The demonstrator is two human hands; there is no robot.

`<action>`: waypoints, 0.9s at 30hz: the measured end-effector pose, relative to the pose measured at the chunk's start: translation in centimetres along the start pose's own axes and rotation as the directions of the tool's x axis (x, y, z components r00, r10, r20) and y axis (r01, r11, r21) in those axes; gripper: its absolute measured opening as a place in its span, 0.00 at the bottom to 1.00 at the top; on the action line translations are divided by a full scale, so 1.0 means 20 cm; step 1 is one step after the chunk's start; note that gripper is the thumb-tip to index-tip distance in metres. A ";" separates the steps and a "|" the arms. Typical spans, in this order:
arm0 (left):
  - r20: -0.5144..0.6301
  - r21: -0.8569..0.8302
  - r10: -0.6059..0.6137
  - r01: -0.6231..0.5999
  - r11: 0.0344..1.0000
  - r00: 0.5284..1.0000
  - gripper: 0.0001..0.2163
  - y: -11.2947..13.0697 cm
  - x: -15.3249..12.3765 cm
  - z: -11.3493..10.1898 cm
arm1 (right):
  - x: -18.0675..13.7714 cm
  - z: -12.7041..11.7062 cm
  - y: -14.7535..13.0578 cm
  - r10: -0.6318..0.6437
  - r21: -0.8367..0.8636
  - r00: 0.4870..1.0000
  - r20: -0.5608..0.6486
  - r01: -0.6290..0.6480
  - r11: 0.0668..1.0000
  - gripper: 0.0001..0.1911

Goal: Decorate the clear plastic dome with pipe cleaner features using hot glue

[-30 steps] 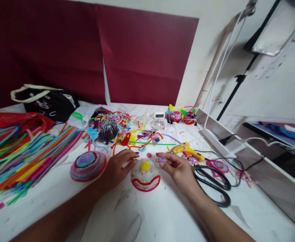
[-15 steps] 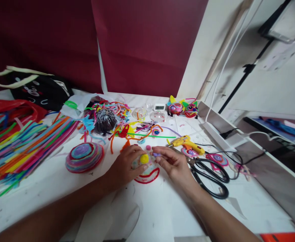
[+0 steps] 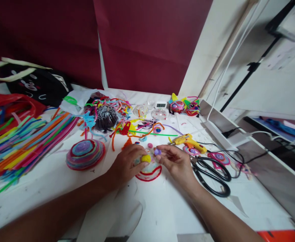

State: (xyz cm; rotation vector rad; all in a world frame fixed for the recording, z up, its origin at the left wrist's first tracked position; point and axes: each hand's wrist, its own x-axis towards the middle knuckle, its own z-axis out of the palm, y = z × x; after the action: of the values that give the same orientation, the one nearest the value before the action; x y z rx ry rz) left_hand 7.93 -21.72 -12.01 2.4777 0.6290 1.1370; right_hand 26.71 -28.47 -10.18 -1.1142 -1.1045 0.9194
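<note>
In front of me on the white table lies a clear, rounded plastic piece [image 3: 149, 170], edged at its near side with a curved red pipe-cleaner outline. A yellow pipe-cleaner coil [image 3: 146, 158] sits on it. My left hand [image 3: 127, 164] is closed round the left side of the plastic piece, thumb beside the yellow coil. Between the thumb and fingers of my right hand [image 3: 175, 163] is a small purple pipe-cleaner coil [image 3: 157, 152], just above the right side of the piece. A pink coil [image 3: 150, 145] lies just beyond.
Black-handled scissors [image 3: 213, 174] and a yellow glue gun [image 3: 189, 143] with its cord lie to the right. A striped coiled dome [image 3: 85, 154] and bundled pipe cleaners [image 3: 28, 144] are at left. Farther back stand a small digital clock [image 3: 160, 105] and tangled scraps [image 3: 117, 107].
My right hand has tilted the purple coil up slightly, so more of it shows. The left hand keeps its hold on the plastic piece. The whole view has shifted a little.
</note>
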 end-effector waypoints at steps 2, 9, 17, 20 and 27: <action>-0.004 -0.011 0.002 -0.002 1.000 1.000 0.06 0.00 0.00 0.00 | 0.00 0.00 0.01 -0.019 -0.045 1.000 -0.003 0.019 0.999 0.14; -0.039 -0.115 -0.099 0.094 0.989 0.994 0.03 0.01 0.02 -0.04 | -0.01 0.00 0.02 -0.205 -0.250 0.974 0.093 0.222 0.942 0.10; 0.059 0.002 -0.357 0.357 0.934 0.932 0.06 -0.01 0.06 -0.13 | -0.01 0.02 0.03 -0.408 -0.511 0.896 0.173 0.436 0.741 0.09; 0.071 0.064 -0.365 0.361 0.930 0.928 0.06 -0.03 0.06 -0.14 | -0.01 0.02 0.04 -0.471 -0.494 0.841 0.268 0.539 0.682 0.12; 0.156 0.183 -0.385 0.356 0.916 0.910 0.06 -0.08 0.05 -0.15 | -0.03 0.01 0.01 -0.488 -0.453 0.775 0.401 0.631 0.630 0.18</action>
State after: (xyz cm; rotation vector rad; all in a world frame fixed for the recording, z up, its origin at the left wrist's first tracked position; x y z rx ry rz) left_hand 5.78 -19.54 -10.36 2.4039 1.1073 0.7222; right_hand 26.33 -28.90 -10.38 -1.0175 -1.8893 0.1996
